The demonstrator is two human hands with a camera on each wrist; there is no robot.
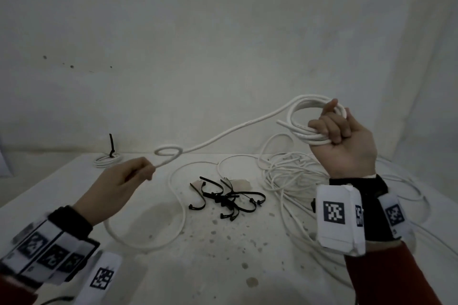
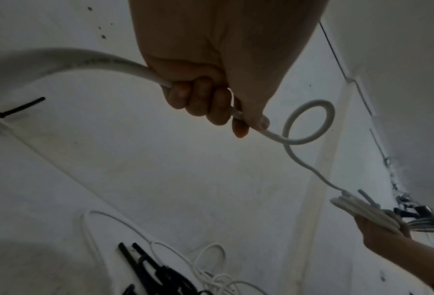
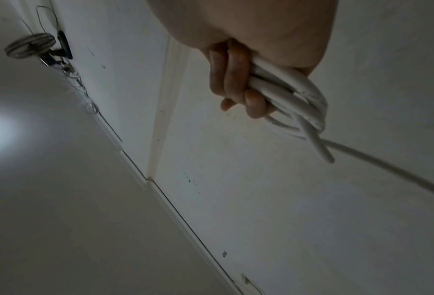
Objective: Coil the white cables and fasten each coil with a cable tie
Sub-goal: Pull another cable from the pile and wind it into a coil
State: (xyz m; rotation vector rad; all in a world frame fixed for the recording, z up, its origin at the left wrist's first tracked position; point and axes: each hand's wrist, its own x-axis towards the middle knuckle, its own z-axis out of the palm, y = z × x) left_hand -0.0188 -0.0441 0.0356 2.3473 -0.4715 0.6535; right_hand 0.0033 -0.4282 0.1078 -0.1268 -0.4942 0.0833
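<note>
The right hand [image 3: 251, 65] fills the top of the frame, its fingers [image 3: 236, 79] curled round a bundle of white cable [image 3: 304, 99] loops. One cut cable end pokes down past the grip, and a single strand runs off toward the lower right edge. Behind stand a pale wall [image 3: 311, 209] and, upper left, a wall fan [image 3: 30, 46] with loose wires beneath it.

Speckled white table [image 1: 223, 267] before a stained pale wall [image 1: 198, 44] — wall fan [image 3: 30, 48] high up, near the ceiling.
</note>
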